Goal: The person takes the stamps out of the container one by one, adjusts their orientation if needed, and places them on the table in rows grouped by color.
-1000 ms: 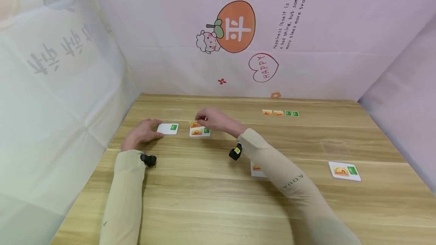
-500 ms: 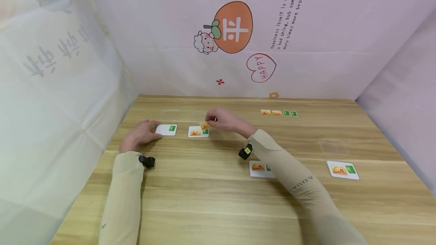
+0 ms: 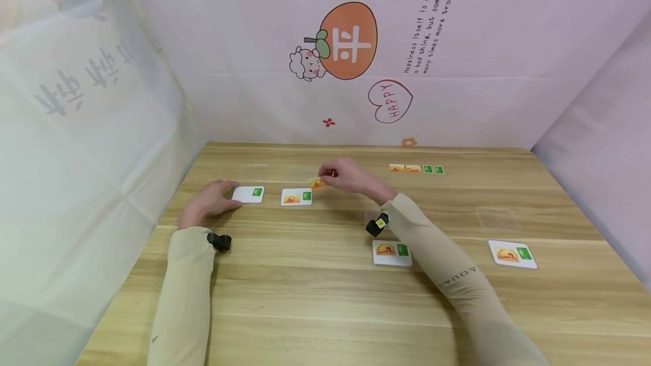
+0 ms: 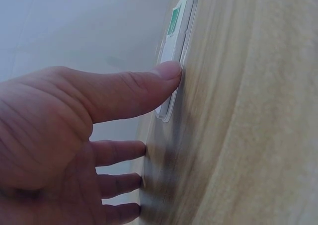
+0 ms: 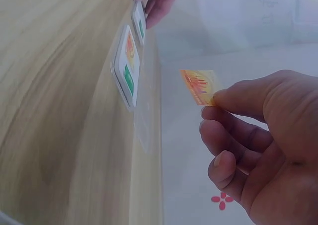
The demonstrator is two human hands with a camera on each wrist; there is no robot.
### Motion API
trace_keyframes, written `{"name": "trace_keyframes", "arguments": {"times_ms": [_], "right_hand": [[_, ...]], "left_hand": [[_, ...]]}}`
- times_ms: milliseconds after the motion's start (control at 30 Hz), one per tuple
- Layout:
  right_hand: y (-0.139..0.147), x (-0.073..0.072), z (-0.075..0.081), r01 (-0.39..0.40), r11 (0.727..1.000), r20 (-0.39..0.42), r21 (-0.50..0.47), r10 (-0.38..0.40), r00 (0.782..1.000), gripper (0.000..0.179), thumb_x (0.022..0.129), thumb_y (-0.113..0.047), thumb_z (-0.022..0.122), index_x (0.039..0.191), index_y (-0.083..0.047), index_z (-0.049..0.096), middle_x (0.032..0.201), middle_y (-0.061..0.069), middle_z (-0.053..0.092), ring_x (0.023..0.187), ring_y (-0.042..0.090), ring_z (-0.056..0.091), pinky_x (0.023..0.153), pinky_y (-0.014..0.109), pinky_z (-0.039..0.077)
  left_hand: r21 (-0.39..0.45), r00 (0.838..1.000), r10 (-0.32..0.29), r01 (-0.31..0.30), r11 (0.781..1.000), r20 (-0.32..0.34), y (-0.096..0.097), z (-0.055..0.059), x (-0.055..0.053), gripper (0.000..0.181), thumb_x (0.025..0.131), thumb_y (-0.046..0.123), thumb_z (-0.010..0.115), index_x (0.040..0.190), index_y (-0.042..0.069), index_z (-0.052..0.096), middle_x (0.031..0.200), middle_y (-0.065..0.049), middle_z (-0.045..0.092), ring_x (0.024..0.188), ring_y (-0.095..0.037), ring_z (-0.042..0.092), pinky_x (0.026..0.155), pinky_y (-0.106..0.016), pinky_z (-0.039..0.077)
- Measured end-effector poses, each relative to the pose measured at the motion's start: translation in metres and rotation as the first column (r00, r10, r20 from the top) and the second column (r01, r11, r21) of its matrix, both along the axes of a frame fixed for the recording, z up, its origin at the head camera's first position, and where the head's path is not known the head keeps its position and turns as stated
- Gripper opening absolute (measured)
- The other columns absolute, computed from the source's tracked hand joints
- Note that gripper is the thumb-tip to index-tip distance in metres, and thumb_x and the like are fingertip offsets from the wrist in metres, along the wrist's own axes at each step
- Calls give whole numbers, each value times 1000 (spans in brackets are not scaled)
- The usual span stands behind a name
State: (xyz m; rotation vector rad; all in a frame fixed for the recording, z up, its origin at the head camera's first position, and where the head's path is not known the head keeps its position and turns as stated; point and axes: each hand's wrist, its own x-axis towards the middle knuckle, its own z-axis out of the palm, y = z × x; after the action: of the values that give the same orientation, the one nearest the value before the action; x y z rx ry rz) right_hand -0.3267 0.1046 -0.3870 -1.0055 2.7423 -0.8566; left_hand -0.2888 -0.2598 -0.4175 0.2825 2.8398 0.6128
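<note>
My right hand [image 3: 351, 175] pinches a small orange stamp [image 5: 199, 87] with a skyline picture between thumb and forefinger, its other fingers curled. In the right wrist view the stamp is held up in the air, away from the table. To its left lies a white card stack [image 3: 290, 200] bearing an orange stamp [image 3: 291, 199] and a green stamp [image 3: 307, 196]. My left hand [image 3: 209, 203] holds another white card stack [image 3: 245, 194] by its left end, the thumb [image 4: 166, 71] along the near edge. That stack carries one green stamp [image 3: 257, 191].
Two orange stamps [image 3: 404, 168] and two green ones [image 3: 433, 169] lie in a row toward the back. Nearer stand two more stamped white stacks, the middle stack [image 3: 391, 258] and the right stack [image 3: 519, 262]. Clear plastic lids [image 3: 498, 218] lie flat behind. A printed cloth [image 3: 458, 112] encloses the table.
My right hand has lifted the orange stamp off the second white stack and moved it right, uncovering the stack's stamps. The left hand keeps its place at the left stack.
</note>
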Motion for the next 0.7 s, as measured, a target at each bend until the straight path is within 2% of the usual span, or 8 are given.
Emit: {"name": "trace_keyframes", "arguments": {"times_ms": [300, 700], "right_hand": [[19, -12, -8, 14, 996, -5, -85, -14, 1000, 9, 94, -11, 63, 98, -7, 70, 89, 6, 69, 76, 15, 58, 68, 28, 49], [38, -20, -8, 94, 991, 69, -97, -87, 994, 14, 97, -16, 60, 106, -9, 69, 94, 8, 67, 74, 16, 59, 64, 27, 52]], "left_hand": [[17, 1000, 11, -12, 1000, 9, 1, 1, 0, 62, 94, 26, 64, 147, 2, 41, 149, -31, 38, 137, -49, 34, 113, -62, 26], [9, 1000, 13, -13, 1000, 7, 0, 0, -2, 63, 94, 27, 65, 147, 3, 41, 150, -31, 37, 138, -48, 34, 113, -63, 26]]}}
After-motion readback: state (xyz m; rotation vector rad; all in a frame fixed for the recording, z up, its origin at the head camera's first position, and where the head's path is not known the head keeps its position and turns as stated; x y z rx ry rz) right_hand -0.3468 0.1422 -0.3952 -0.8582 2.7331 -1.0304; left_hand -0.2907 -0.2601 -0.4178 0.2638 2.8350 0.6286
